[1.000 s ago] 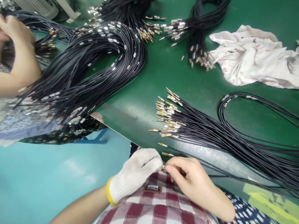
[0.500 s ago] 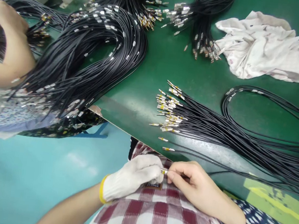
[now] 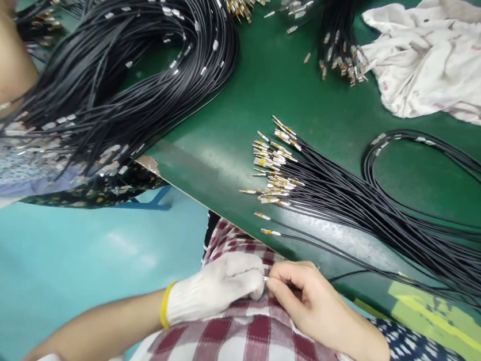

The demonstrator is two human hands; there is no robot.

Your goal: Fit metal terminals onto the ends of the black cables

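My left hand (image 3: 222,285), in a white glove with a yellow cuff, is closed on one side of a small metal cable end (image 3: 266,278). Bare and pinched, my right hand (image 3: 311,301) grips the other side, so the fingertips of both hands almost meet in front of the checked apron (image 3: 256,350). Most of the cable end is hidden by the fingers. Just above, on the green table, a bundle of black cables (image 3: 350,210) lies with its metal, yellow-marked ends to the left. Two single cable ends (image 3: 270,232) rest nearest the table edge.
A large looped bundle of black cables (image 3: 147,83) hangs over the table's left edge, beside another person's arm (image 3: 3,55). More cable ends (image 3: 344,56) lie at the back. White cloth (image 3: 445,65) is at the back right, yellow tape (image 3: 445,322) at the lower right.
The view has shifted, so the table's things sit higher in it. Less of the cable end shows between my fingers. The other person's arm is further out of view at the left.
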